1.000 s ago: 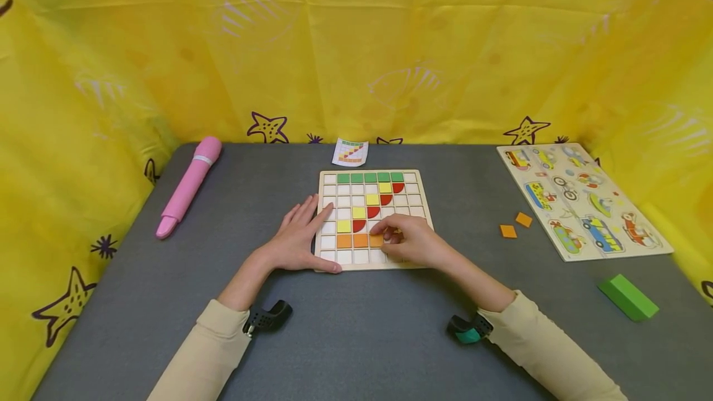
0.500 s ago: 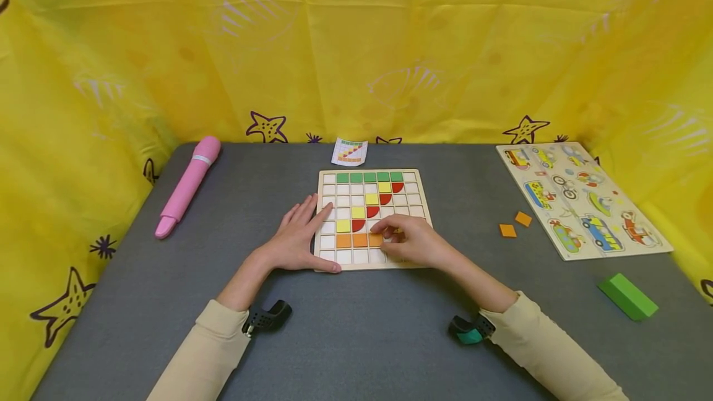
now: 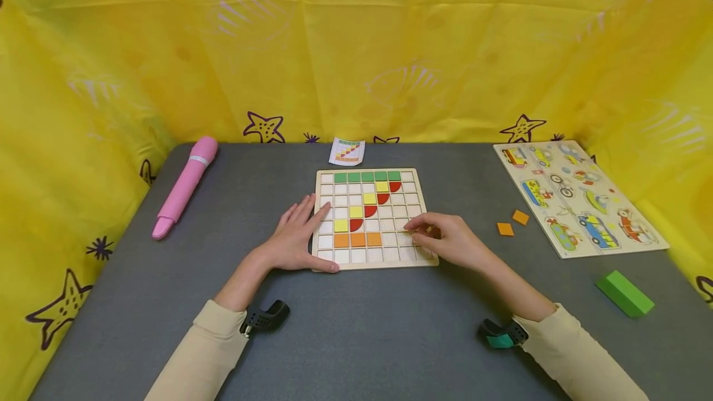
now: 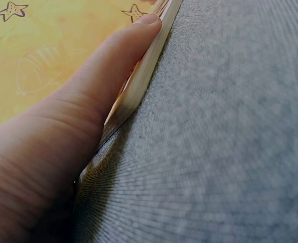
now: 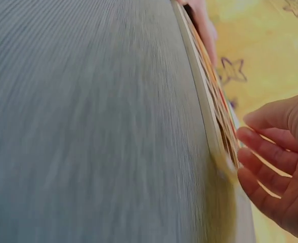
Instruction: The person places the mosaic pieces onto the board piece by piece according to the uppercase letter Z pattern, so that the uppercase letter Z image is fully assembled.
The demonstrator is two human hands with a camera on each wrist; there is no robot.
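A wooden grid board [image 3: 375, 266] lies in the middle of the table in the head view. Green squares [image 3: 367, 176] line its top row, and yellow squares [image 3: 355, 211] and red quarter-circles [image 3: 370, 210] step diagonally down to three orange squares [image 3: 358, 240]. My left hand [image 3: 292, 243] rests on the board's left side, fingers spread, thumb along the near edge. Over the board's right side hovers my right hand [image 3: 448, 239], fingers loosely bent; the right wrist view shows nothing between them. Two loose orange squares [image 3: 505, 229] lie to the right of this hand.
A small pattern card [image 3: 347, 151] lies behind the board. At the left is a pink wand-shaped object [image 3: 186, 187]. A vehicle picture puzzle [image 3: 574, 228] and a green block [image 3: 625, 294] are on the right. A yellow curtain [image 3: 356, 48] hangs behind.
My right hand has let go of the third orange square, which stays in the row, and has moved right. The left hand keeps its place on the board.
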